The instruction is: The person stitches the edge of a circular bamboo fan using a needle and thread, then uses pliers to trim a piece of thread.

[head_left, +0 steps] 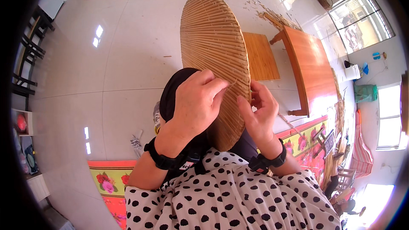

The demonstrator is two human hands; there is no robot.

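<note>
A round, ribbed tan disc of woven plant strips [213, 30] stands upright on edge over my lap, leaning by my dark-clad knee [170, 85]. My left hand [200, 98] is at its ribbed face, thumb and forefinger pinched on a thin pale strand [232, 84] near the right part of the disc. My right hand [260, 110] grips the right rim, thumb on the near face and fingers partly hidden behind it. I wear a polka-dot cloth over my lap.
An orange wooden table [306, 72] and a low board [260, 55] stand beyond the disc. Floral mats [106, 172] lie beside me, straw scraps [272, 15] on the tiled floor. Dark stools [30, 55] line the left. Another person [343, 204] is partly visible at lower right.
</note>
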